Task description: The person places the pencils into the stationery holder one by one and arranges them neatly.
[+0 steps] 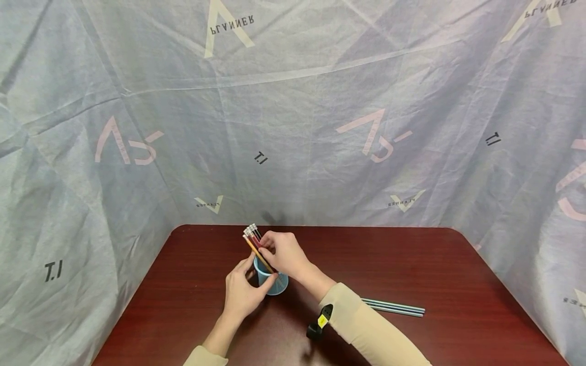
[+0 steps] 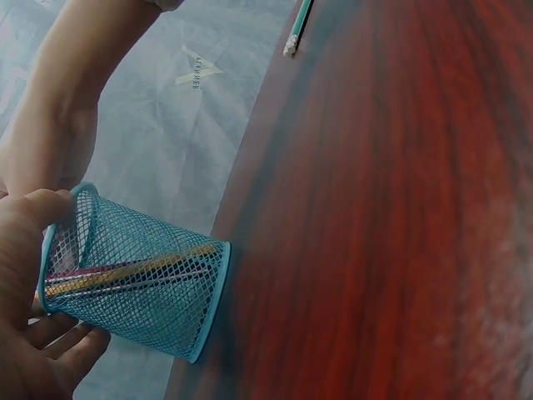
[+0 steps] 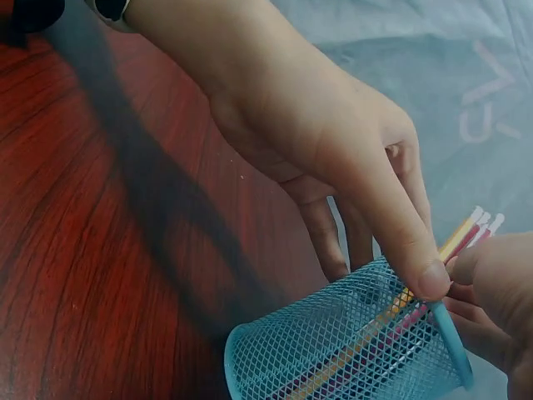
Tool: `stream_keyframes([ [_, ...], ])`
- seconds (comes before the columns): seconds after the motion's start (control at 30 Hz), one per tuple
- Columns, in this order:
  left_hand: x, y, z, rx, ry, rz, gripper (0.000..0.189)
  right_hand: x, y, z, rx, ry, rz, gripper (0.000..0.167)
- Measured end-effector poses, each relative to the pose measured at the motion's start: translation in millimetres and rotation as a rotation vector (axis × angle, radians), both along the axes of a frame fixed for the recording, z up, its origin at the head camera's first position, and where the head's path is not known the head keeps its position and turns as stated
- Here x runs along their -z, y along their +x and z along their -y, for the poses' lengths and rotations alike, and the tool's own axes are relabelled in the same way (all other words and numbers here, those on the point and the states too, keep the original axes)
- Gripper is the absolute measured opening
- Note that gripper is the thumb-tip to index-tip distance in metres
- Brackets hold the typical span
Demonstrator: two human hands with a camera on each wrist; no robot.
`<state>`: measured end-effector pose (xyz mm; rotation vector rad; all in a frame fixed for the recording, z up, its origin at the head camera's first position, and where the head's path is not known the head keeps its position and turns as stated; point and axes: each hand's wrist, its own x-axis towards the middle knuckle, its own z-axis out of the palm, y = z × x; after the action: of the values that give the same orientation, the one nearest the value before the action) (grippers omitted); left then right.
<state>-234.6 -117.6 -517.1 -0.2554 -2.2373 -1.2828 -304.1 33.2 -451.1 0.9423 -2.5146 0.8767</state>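
Observation:
A light blue mesh pencil cup [image 1: 277,285] stands on the table, and my left hand [image 1: 242,290] grips it around the rim. The thumb of that hand lies over the cup's edge in the right wrist view. Several pencils [image 1: 252,244], yellow, dark red and black with white eraser ends, lean out of the cup toward the far left. Through the mesh, their lower parts [image 2: 133,273] show inside. My right hand [image 1: 286,254] is at the upper part of the bundle, with thumb and fingers pinching pencils; its fingertips are partly hidden.
Several green and blue pencils [image 1: 396,307] lie side by side on the dark red table [image 1: 375,259], right of the cup and partly behind my right sleeve [image 1: 366,325]. A black wrist device [image 1: 320,323] hangs under that sleeve. Grey printed cloth [image 1: 297,127] surrounds the table.

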Motion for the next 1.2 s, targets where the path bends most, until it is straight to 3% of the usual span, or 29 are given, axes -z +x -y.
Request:
stream_keyframes([
  [0.37,1.1,4.1,-3.0,-0.015,0.010,0.002,0.079,1.7,1.7,-1,-0.004,-0.019,-0.008,0.009],
  [0.63,1.8,4.7,-3.5,-0.029,0.044,-0.035,0.083,0.2,1.1,-27,0.033,-0.044,-0.022,0.006],
  [0.9,2.0,3.3,-3.5,-0.008,0.087,-0.017,0.083,-3.0,6.0,-92,0.133,-0.077,-0.119,0.005],
  [1.07,1.9,2.7,-2.8,0.006,0.094,-0.007,0.082,-2.0,19.3,-150,0.194,-0.006,-0.123,0.008],
  [1.2,2.3,1.9,-1.6,-0.008,0.104,-0.005,0.080,11.6,31.6,-196,0.194,0.077,-0.089,0.014],
])
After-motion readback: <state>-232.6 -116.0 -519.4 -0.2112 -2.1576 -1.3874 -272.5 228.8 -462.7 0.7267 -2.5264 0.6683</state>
